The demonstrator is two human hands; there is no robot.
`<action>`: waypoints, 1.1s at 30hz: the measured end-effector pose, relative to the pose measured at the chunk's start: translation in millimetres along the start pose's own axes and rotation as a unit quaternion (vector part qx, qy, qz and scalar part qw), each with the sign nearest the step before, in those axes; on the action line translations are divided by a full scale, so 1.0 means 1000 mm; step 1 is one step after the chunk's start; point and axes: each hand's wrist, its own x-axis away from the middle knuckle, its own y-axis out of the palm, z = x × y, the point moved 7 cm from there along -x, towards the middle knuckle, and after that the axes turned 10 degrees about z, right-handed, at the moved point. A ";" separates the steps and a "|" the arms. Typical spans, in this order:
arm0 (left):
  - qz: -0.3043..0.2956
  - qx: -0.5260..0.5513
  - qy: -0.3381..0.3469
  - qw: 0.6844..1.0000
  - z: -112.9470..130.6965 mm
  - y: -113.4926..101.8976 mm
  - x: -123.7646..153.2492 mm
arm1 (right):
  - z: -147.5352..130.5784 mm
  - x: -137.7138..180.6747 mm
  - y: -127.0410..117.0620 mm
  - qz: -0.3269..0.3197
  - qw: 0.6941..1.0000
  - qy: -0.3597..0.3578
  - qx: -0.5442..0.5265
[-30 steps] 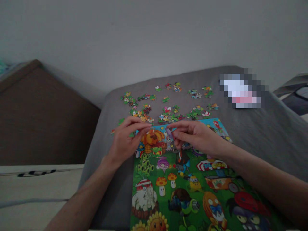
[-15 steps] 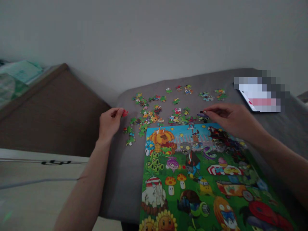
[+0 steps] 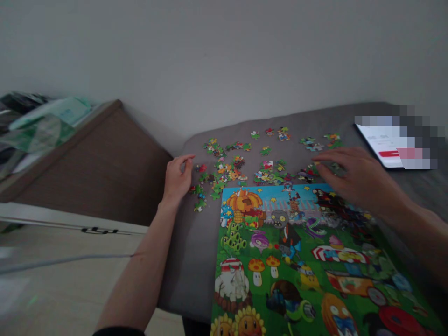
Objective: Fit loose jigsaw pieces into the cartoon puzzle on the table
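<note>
A colourful cartoon puzzle board point(image 3: 280, 261) lies on a grey cloth-covered surface point(image 3: 196, 252). Several loose puzzle pieces point(image 3: 238, 170) are scattered beyond its far edge. My left hand point(image 3: 178, 179) rests on the cloth left of the pieces with its fingers loosely apart and nothing in them. A red piece point(image 3: 201, 168) lies just off its fingertips. My right hand point(image 3: 357, 182) reaches over the board's far right corner. Its fingers are pressed together over a small greyish bit among the loose pieces, which I cannot make out.
A phone point(image 3: 383, 149) with a lit screen lies at the far right on the cloth. A brown headboard-like panel point(image 3: 91, 163) stands to the left, with papers and green plastic point(image 3: 45, 121) behind it. A pale wooden ledge point(image 3: 63, 261) runs along the lower left.
Both hands left the board's top edge and spread apart. My left hand carried a red piece to the left and let it go. My right hand moved out to the loose pieces at the right.
</note>
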 end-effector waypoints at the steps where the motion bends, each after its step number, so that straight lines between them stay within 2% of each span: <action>1: -0.003 -0.001 0.006 1.000 0.002 -0.002 0.002 | -0.003 0.000 -0.002 0.007 1.000 -0.004 -0.001; 5: -0.046 0.003 0.050 0.998 0.017 0.002 0.011 | -0.011 0.001 -0.001 0.002 1.000 -0.028 -0.014; 10: -0.138 -0.008 0.087 0.987 0.035 0.018 0.026 | -0.012 0.003 0.003 0.014 0.997 -0.063 -0.031; 17: -0.227 -0.056 0.068 0.970 0.026 0.027 0.040 | -0.013 0.006 0.008 0.003 0.996 -0.071 -0.054; 22: -0.246 -0.070 0.060 0.965 0.020 0.026 0.039 | -0.013 0.008 0.011 -0.007 0.995 -0.074 -0.060; 33: -0.242 -0.068 0.042 0.967 0.011 0.026 0.033 | -0.014 0.008 0.012 -0.025 0.996 -0.069 -0.051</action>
